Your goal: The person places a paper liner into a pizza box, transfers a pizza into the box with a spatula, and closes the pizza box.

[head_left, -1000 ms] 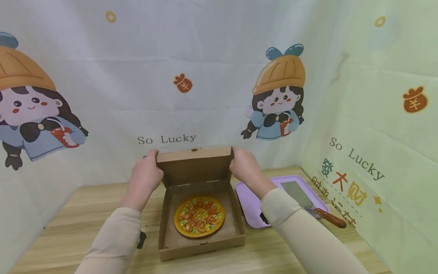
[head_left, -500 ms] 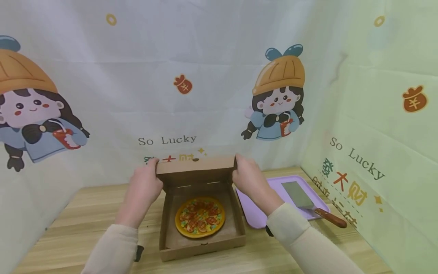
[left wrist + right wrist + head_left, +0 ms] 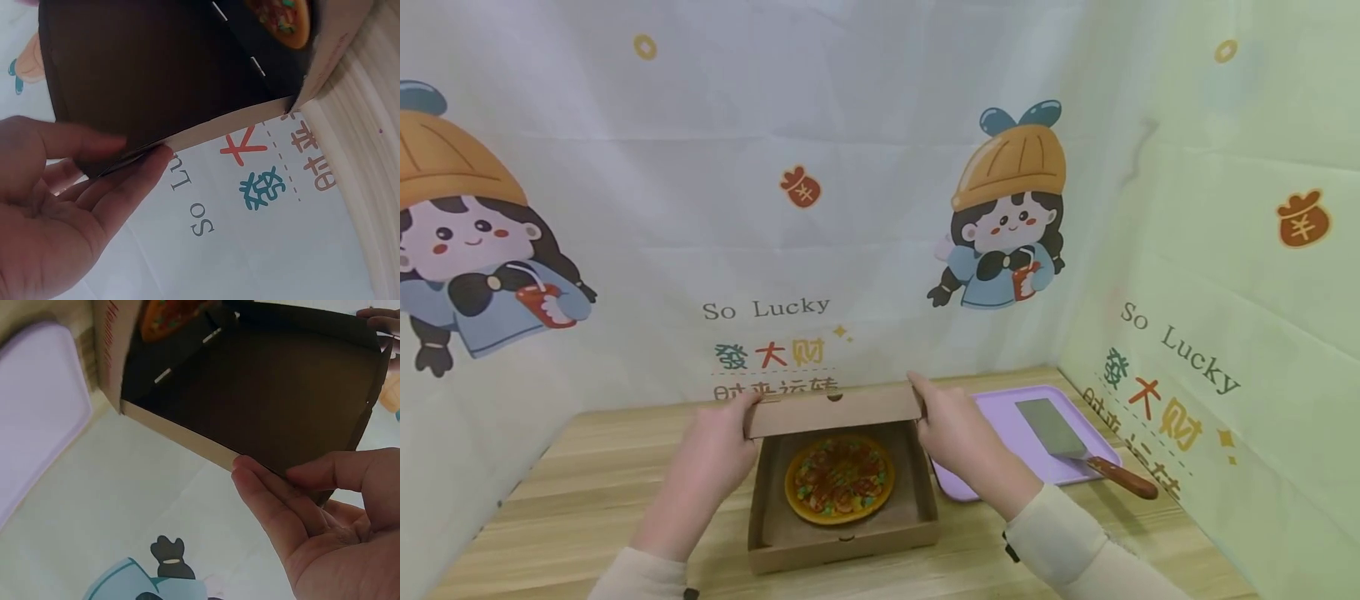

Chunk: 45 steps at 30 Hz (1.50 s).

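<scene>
An open cardboard pizza box (image 3: pixel 845 551) sits on the table with a round topped pizza (image 3: pixel 840 481) inside, orange at its edge. Its lid (image 3: pixel 835 412) tilts forward over the back of the pizza. At the lid's left front corner, my left hand (image 3: pixel 718 450) pinches the side flap. My right hand (image 3: pixel 961 435) holds the opposite corner. Thumb inside and fingers outside, the left hand (image 3: pixel 69 206) grips the flap in the left wrist view. The right wrist view has the right hand (image 3: pixel 325 519) pinching the lid's edge likewise.
To the right of the box lies a purple tray (image 3: pixel 1000 417). A wide metal spatula (image 3: pixel 1051 427) rests on it, its wooden handle (image 3: pixel 1123 477) sticking out past the rim. Behind the wooden table (image 3: pixel 602 450) hangs a printed cloth (image 3: pixel 880 108), which also covers the right side.
Both hands have brought the lid down and forward from nearly upright, and it now shades the pizza. Box base, tray and spatula stay put.
</scene>
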Each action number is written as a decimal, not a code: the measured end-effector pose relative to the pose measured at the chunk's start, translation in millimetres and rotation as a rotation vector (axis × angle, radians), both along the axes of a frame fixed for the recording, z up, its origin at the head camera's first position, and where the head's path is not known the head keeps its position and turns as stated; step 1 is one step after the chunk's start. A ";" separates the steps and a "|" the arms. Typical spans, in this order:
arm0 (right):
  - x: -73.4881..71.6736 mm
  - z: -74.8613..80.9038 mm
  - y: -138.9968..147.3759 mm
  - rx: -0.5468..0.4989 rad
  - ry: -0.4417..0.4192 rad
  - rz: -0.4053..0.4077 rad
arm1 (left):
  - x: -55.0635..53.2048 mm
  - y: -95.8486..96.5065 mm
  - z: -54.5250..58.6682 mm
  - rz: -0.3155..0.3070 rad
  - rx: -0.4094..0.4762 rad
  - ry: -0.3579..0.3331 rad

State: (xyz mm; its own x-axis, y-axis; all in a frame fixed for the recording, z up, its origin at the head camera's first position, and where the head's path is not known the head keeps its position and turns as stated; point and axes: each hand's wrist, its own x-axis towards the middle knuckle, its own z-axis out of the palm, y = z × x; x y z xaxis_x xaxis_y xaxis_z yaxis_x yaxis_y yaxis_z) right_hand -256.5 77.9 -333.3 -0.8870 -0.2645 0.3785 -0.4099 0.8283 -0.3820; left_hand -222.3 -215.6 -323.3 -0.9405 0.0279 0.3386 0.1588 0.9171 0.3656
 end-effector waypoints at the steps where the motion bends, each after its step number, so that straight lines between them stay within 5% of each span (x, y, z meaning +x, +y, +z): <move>1: 2.3 -2.3 0.3 -0.006 -0.005 0.009 | 2.1 -0.3 -1.7 -0.010 0.003 -0.017; 12: 21.7 -23.9 5.3 0.040 -0.112 0.163 | 22.8 1.1 -23.7 -0.059 0.007 -0.242; 24: 31.5 -45.6 12.9 0.061 -0.185 0.214 | 26.4 1.9 -51.1 -0.057 0.037 -0.215; 34: 33.1 -63.2 12.1 0.150 -0.127 0.186 | 31.9 8.1 -70.0 -0.047 -0.074 -0.132; 45: 36.2 -73.0 11.9 0.208 -0.058 0.166 | 37.1 14.2 -83.5 -0.008 -0.217 -0.150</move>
